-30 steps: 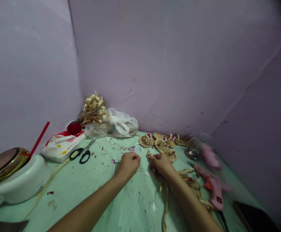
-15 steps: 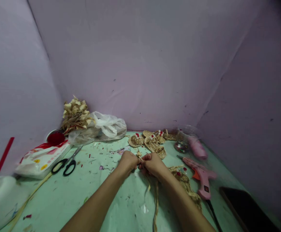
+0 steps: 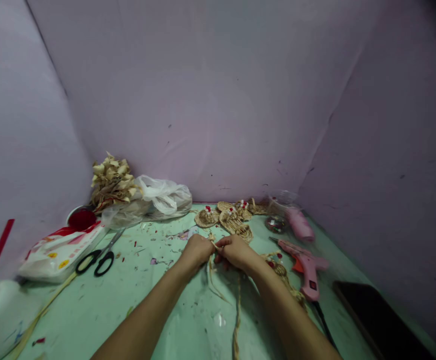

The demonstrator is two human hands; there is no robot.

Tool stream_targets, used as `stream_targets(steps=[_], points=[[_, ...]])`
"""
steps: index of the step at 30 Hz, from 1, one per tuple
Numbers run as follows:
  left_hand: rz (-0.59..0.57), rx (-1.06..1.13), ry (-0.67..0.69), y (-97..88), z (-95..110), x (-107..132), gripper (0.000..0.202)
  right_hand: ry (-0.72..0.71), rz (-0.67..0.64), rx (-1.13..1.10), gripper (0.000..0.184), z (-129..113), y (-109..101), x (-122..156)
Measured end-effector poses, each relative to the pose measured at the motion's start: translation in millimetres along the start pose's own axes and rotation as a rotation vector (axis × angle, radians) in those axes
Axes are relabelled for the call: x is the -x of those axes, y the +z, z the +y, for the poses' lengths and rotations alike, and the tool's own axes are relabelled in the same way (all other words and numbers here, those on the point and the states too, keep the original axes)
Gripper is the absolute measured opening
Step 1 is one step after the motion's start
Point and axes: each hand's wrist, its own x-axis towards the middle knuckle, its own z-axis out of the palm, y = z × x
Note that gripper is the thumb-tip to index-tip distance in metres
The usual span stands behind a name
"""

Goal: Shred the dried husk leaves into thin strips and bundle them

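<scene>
My left hand (image 3: pixel 197 250) and my right hand (image 3: pixel 234 251) meet over the green table (image 3: pixel 135 305), both with fingers pinched shut on the top of a braided straw cord (image 3: pixel 236 320). The cord hangs down between my forearms toward the near edge, with loose strands splaying to the left of it. Just beyond my hands lie several small woven straw pieces (image 3: pixel 228 219) with red and white dots. More woven straw (image 3: pixel 287 282) lies under my right forearm.
A pink glue gun (image 3: pixel 305 267) lies right of my right hand, with a pink bottle (image 3: pixel 299 224) behind it. Black scissors (image 3: pixel 97 259), a white and red packet (image 3: pixel 56 250), a plastic bag (image 3: pixel 161 197) and dried husks (image 3: pixel 110 177) sit at left. A dark slab (image 3: pixel 375 320) lies at right.
My left hand has moved right to join my right hand on the straw cord; a second ago they were apart. The view has swung right, pushing the white pot mostly out of frame.
</scene>
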Motion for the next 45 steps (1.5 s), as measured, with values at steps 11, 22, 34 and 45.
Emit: stream_targets(steps=[11, 22, 34, 45], points=[[-0.015, -0.171, 0.223, -3.6, -18, -2, 0.015, -0.126, -0.032, 0.313, 0.017, 2, -4, 15], [-0.07, -0.105, 0.218, -5.5, -19, -3, 0.016, -0.066, -0.147, 0.336, 0.016, 0, -4, 26], [-0.079, -0.051, 0.234, -6.6, -21, 0, 0.019, -0.133, 0.402, 0.493, 0.027, -9, 20, -19], [-0.167, -0.086, 0.163, -8.0, -17, 3, 0.022, -0.224, 0.447, 0.739, 0.021, -18, 9, 42]])
